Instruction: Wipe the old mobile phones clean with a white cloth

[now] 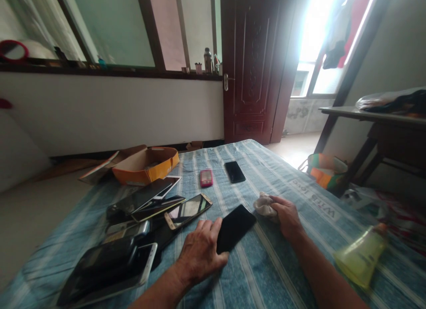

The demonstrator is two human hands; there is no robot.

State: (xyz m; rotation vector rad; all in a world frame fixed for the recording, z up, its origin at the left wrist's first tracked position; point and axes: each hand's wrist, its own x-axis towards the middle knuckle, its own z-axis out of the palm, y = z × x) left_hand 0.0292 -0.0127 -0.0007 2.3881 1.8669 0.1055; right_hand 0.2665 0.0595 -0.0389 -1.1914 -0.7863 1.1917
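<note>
My left hand grips the lower left edge of a black smartphone, which rests on the blue striped bedspread. Bunched in the fingers of my right hand is a whitish cloth, just off the phone's upper right corner. Farther back lie a small pink phone and another dark smartphone. Left of my hands, a gold-framed smartphone leans at the edge of a heap of several phones and tablets, with a bulky black device among them.
An open orange cardboard box stands at the back left. On the right is a yellow translucent spray bottle, blurred. Beyond the bed are a dark red door, a colourful bag and a table.
</note>
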